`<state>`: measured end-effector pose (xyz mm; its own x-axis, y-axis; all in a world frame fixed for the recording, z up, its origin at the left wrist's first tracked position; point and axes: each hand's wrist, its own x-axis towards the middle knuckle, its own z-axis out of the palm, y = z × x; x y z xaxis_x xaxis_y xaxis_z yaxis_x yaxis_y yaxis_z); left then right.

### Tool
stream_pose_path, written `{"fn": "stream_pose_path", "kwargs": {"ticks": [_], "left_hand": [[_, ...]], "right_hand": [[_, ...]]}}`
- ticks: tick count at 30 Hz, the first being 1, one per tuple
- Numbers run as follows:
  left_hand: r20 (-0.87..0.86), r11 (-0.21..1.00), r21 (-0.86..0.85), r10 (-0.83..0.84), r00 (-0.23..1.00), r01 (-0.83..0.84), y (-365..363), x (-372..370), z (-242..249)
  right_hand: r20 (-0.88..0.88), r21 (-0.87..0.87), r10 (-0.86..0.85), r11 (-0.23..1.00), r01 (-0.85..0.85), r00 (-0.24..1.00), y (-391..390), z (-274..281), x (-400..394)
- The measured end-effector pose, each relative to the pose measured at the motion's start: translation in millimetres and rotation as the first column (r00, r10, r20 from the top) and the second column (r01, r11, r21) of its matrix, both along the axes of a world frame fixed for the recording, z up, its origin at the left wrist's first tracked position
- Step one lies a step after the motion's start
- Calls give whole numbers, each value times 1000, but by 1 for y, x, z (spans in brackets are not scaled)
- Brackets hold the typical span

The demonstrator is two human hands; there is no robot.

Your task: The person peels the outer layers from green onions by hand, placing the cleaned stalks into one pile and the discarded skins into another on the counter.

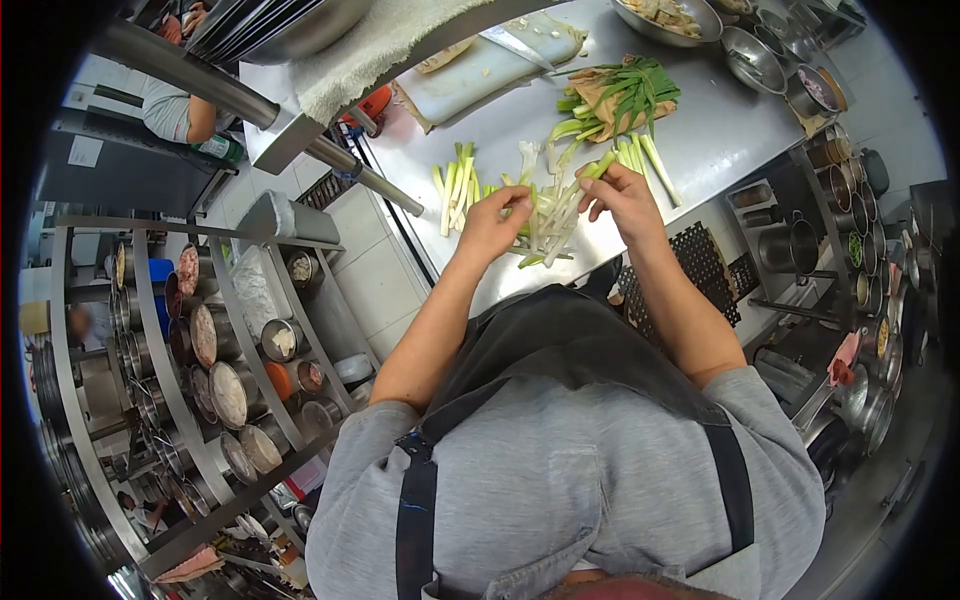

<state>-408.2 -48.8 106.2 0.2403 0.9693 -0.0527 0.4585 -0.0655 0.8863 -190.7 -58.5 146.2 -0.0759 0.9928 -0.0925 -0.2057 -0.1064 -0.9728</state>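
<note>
My right hand (625, 203) grips a green onion stalk (600, 164) between thumb and fingers. Across from it, my left hand (493, 222) is closed in a pinch beside the pile; what its fingertips hold is too small to make out. Between both hands lies a loose heap of pale green onion pieces and peelings (547, 228) on the steel table. Trimmed green stalks (456, 188) lie left of my left hand, and more cut stalks (657, 168) rest to the right. Beyond the hands is a bunch of green leaves (640, 92) on brown paper.
At the table's back lie a pale cutting board (480, 75) and a knife (515, 47). Metal bowls (752, 58) stand at the far right. A steel post (365, 175) rises at left, near a rack of pots (228, 393). Another person's arm (201, 118) shows upper left.
</note>
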Motion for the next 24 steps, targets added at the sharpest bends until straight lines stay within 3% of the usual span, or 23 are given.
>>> {"fn": "stream_pose_path", "kwargs": {"ticks": [2, 5, 6, 7, 9, 13, 16, 17, 18, 19, 21, 22, 24], "left_hand": [[381, 960, -203, -106, 919, 195, -2, 2, 27], [294, 913, -278, -215, 931, 299, -10, 5, 47], [178, 913, -298, -234, 956, 279, -11, 7, 60], [177, 912, -298, -238, 955, 282, -11, 7, 55], [527, 916, -285, -95, 844, 282, -12, 10, 44], [639, 888, -331, -38, 768, 319, -15, 6, 42], [580, 886, -346, -55, 812, 308, -9, 1, 35], [331, 901, -382, -74, 941, 206, -5, -1, 30], [55, 917, -387, -82, 995, 97, -4, -3, 23], [54, 918, -385, -83, 995, 98, -4, -8, 13], [-279, 966, -243, -153, 948, 84, -3, -17, -6], [-277, 965, -245, -160, 947, 92, -4, -20, -13], [-81, 990, -111, -92, 992, 83, -10, -24, -15]], "right_hand": [[-38, -5, 15, 1000, -15, 999, -3, 4, -7], [-95, -4, 54, 999, -54, 994, -2, 8, -14], [-112, -8, 73, 997, -74, 991, -2, 8, -15], [-114, -7, 70, 997, -71, 991, -3, 9, -17], [-159, 12, 75, 997, -74, 984, -6, 10, -18], [-195, 29, 42, 999, -37, 980, -12, 17, -19], [-187, 56, -2, 998, 13, 982, -10, 19, -15], [-175, 65, -31, 997, 44, 984, -8, 20, -12], [-164, 74, -61, 995, 74, 985, -6, 21, -8], [-164, 76, -61, 994, 75, 984, -5, 22, -5], [-124, 86, -84, 992, 95, 989, -4, 23, 3], [-97, 65, -79, 994, 85, 992, -3, 18, 8], [-115, 44, -86, 995, 92, 990, -5, 14, 10]]}}
